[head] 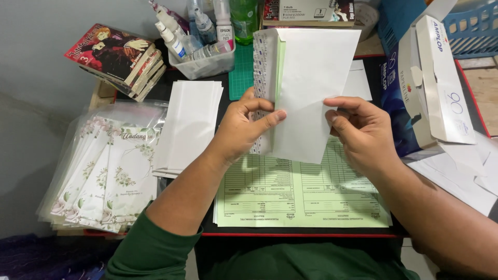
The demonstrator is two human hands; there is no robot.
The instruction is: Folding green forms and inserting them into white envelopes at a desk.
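White envelope point(311, 88) with green sheet point(280, 67) poking out is being pinched upright by left hand point(244, 127) and right hand point(360, 129), above green forms point(301, 194).

Your left hand point(244, 127) was raised in front of you, fingers curled and thumb pressed forward in a pinch. Your right hand point(363, 132) mirrored it opposite, thumb and fingertips closed, both forearms angling inward.
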